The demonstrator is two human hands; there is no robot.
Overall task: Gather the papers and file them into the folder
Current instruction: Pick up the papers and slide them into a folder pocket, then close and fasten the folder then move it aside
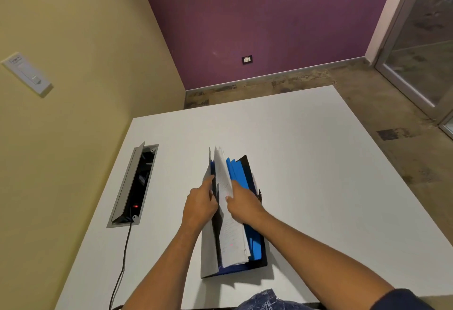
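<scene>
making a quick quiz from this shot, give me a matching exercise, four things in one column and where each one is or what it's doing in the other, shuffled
Things:
1. left hand
2. right hand
3. papers
4. cable box

States or places:
A. lid raised, set into the table near the yellow wall
B. holds the folder's grey cover open
C. stand inside the folder, between both hands
D. pinches the white sheets

Pairs: 1-B, 2-D, 3-C, 4-A
</scene>
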